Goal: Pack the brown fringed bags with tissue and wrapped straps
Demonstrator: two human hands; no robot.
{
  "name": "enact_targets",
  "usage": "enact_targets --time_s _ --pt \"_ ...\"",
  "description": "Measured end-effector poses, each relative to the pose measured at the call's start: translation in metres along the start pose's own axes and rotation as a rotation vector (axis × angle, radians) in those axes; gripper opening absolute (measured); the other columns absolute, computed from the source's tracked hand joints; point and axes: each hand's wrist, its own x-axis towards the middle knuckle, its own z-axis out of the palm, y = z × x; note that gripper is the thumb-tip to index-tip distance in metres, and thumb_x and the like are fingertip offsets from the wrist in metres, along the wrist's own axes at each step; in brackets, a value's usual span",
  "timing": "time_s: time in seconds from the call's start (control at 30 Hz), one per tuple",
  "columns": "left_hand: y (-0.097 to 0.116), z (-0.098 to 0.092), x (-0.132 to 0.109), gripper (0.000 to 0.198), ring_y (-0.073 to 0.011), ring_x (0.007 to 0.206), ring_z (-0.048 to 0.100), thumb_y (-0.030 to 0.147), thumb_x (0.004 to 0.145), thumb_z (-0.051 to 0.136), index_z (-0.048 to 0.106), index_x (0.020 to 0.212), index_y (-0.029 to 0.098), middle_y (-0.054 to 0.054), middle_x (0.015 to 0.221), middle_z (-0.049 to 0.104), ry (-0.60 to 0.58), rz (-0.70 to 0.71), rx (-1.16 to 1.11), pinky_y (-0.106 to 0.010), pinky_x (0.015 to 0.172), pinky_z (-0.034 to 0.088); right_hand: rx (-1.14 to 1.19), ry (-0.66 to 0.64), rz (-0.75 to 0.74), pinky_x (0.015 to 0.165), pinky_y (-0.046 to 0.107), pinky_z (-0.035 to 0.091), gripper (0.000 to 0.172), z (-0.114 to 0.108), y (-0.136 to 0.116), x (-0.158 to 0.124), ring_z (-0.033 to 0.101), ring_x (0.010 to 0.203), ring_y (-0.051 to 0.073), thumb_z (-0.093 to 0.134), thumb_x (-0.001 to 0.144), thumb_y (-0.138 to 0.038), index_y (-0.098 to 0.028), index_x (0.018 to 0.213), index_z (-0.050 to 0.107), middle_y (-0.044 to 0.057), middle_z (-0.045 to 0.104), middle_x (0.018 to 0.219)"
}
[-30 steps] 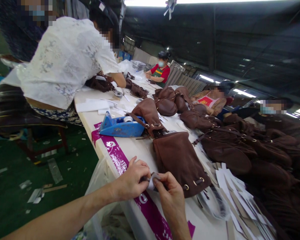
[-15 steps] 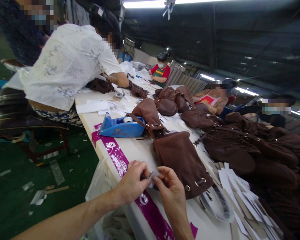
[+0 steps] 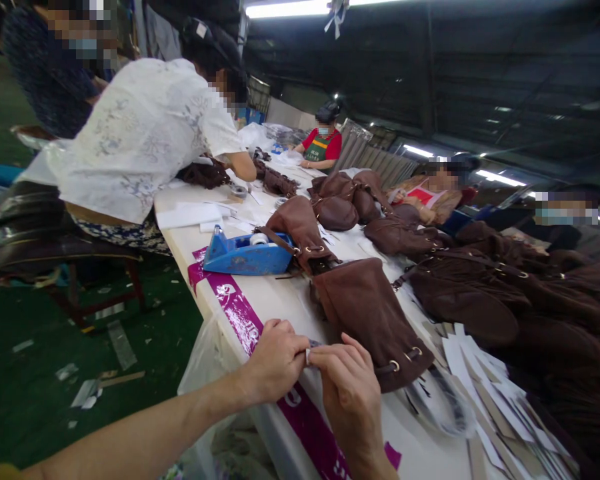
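My left hand [image 3: 275, 360] and my right hand [image 3: 347, 387] meet at the near edge of the white table [image 3: 280, 300]. Both pinch a small white paper piece [image 3: 309, 355] between their fingertips, with a thin dark part beside it that I cannot make out. Just beyond the hands lies a brown suede drawstring bag [image 3: 367, 320] with metal eyelets, its open end toward me. A magenta printed strip [image 3: 235, 313] runs along the table under my hands.
A blue tape dispenser [image 3: 247, 253] stands behind the bag. Several more brown bags [image 3: 460, 287] are piled to the right, with white paper cards [image 3: 480, 387] scattered near them. A person in a white patterned shirt [image 3: 140, 133] leans over the table's far left; other workers sit beyond.
My fingertips have drawn closer together around the white piece, so less of it shows. The view has shifted slightly; the bag sits a little further right.
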Motion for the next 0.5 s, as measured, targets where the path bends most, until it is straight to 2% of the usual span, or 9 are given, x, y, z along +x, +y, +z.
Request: enact_targets --time_s 0.07,0.17,0.27,0.4,0.5 --pt "0.002 0.005 -0.002 0.025 -0.0182 0.083 0.049 0.02 0.087 0.045 0.059 0.066 0.018 -0.003 0.074 0.056 0.049 -0.009 0.009 -0.033 0.082 0.033 -0.082 0.018 -0.044 0.089 0.034 0.038 0.023 -0.004 -0.003 -0.005 0.062 0.072 0.013 0.048 0.093 -0.01 -0.023 0.081 0.063 -0.003 0.072 0.078" --pt "0.004 0.008 -0.001 0.025 -0.018 0.081 0.049 0.021 0.083 0.046 0.054 0.06 0.017 -0.003 0.069 0.053 -0.009 -0.024 -0.097 -0.032 0.081 0.034 -0.158 0.026 -0.095 0.082 0.033 0.041 0.023 -0.009 -0.004 -0.016 0.063 0.075 0.014 0.047 0.094 -0.01 -0.021 0.084 0.064 0.0 0.074 0.083" --pt "0.004 0.008 0.006 0.025 -0.0164 0.073 0.048 0.025 0.077 0.047 0.049 0.053 0.017 0.0 0.057 0.047 -0.128 -0.055 -0.339 -0.029 0.077 0.036 -0.18 0.017 -0.132 0.09 0.036 0.042 0.023 -0.014 -0.001 -0.023 0.065 0.082 0.016 0.045 0.094 -0.008 -0.02 0.092 0.065 0.003 0.075 0.089" --pt "0.002 0.012 0.015 0.022 -0.0129 0.056 0.043 0.037 0.068 0.053 0.052 0.058 0.017 0.002 0.054 0.049 -0.272 -0.209 -0.764 -0.025 0.056 0.032 -0.179 -0.024 -0.204 0.1 0.04 0.042 0.026 -0.021 0.005 -0.027 0.066 0.093 0.017 0.044 0.094 -0.008 -0.018 0.104 0.065 0.006 0.074 0.099" --pt "0.004 0.012 0.015 0.028 -0.0111 0.055 0.041 0.042 0.063 0.06 0.052 0.061 0.015 0.003 0.056 0.049 -0.316 -0.265 -0.946 -0.024 0.055 0.031 -0.197 -0.029 -0.208 0.102 0.04 0.044 0.027 -0.026 0.006 -0.027 0.064 0.101 0.017 0.043 0.094 -0.007 -0.017 0.109 0.064 0.008 0.073 0.105"
